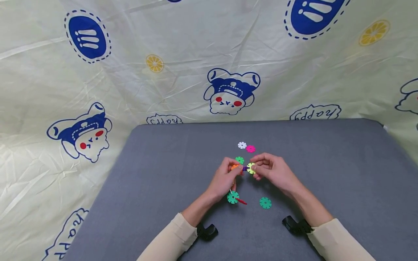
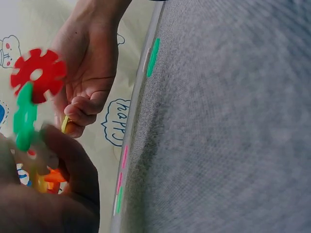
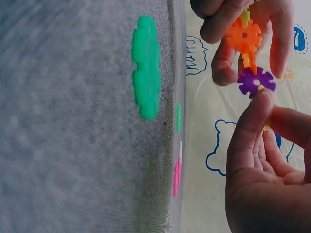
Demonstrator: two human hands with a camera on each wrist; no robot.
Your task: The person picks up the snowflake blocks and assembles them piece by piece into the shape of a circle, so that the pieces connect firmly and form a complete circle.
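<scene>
My left hand [image 1: 222,180] grips a chain of notched plastic discs joined edge to edge. An orange disc [image 3: 237,40] shows between its fingers in the right wrist view, with a purple disc [image 3: 248,87] at the chain's end. From the chain's other end a green disc [image 2: 24,119] and a red disc [image 2: 50,72] stick out in the left wrist view. My right hand [image 1: 275,172] pinches a yellow disc [image 1: 250,168] between thumb and fingers, right at the purple disc's rim. Fingers hide part of the chain and most of the yellow disc.
Loose on the grey table [image 1: 169,174] lie a green disc [image 1: 265,203] nearer me and, beyond my hands, another green disc [image 1: 240,160], a white disc [image 1: 242,145] and a pink disc [image 1: 250,149]. A printed sheet [image 1: 183,87] hangs behind the table.
</scene>
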